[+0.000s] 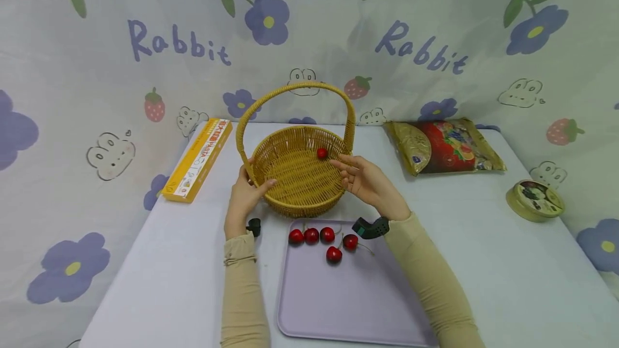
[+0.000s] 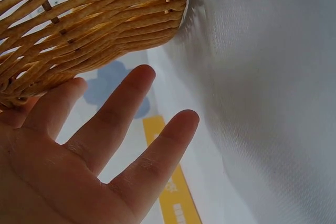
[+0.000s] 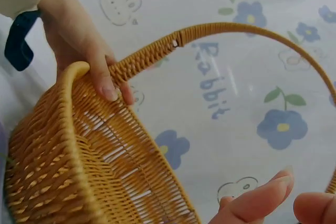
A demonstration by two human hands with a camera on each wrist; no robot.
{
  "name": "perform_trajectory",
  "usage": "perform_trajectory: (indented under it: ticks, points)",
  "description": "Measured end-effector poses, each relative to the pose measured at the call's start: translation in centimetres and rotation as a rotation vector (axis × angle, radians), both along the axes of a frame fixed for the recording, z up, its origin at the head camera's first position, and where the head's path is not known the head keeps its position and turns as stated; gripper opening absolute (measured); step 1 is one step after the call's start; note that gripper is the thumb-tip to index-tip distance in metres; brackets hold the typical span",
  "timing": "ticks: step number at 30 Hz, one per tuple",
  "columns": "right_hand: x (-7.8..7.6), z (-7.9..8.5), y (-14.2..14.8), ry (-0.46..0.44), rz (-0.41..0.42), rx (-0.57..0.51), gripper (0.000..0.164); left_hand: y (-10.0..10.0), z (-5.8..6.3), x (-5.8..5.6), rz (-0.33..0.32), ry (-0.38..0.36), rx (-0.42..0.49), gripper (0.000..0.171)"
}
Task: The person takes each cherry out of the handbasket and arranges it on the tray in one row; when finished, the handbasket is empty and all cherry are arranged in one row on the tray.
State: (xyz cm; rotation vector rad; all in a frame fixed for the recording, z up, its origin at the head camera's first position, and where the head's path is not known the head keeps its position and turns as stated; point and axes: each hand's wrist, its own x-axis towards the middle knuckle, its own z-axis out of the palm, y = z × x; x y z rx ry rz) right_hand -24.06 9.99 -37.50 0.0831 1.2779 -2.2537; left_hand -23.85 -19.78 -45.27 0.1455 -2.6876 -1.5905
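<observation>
A wicker basket (image 1: 302,209) with a tall arched handle stands behind the tray. My left hand (image 1: 244,197) grips its left rim beside the handle's foot, thumb over the inside, and the other fingers spread along the outer wall in the left wrist view. One red cherry (image 1: 322,153) shows inside the basket at the back right. Just right of that cherry, my right hand (image 1: 367,184) reaches over the basket's right rim, and the right wrist view shows its thumb and fingers apart with nothing between them. Several stemmed cherries (image 1: 334,254) lie on the lilac tray (image 1: 348,305).
A yellow pasta box (image 1: 197,160) lies left of the basket. Toward the back right is a red and gold bag (image 1: 447,146), with a round tin (image 1: 535,200) near the table's right edge. A printed cloth (image 1: 309,26) hangs behind the table.
</observation>
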Motion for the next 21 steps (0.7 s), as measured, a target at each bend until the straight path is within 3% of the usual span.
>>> perform_trajectory:
  ticks: [5, 14, 21]
  points:
    - [-2.4, 0.4, -2.6, -0.097, -0.034, -0.016, 0.062, -0.2, 0.1, 0.0, 0.003, -0.002, 0.004, 0.093]
    - [-6.7, -0.3, -6.7, -0.418, -0.220, -0.108, 0.061, -0.4, 0.2, 0.1, -0.001, 0.009, 0.009, 0.094]
    - [-8.6, -1.5, -7.8, -0.659, -0.433, -0.205, 0.032, 0.0, -0.2, 0.2, 0.004, 0.015, 0.021, 0.092]
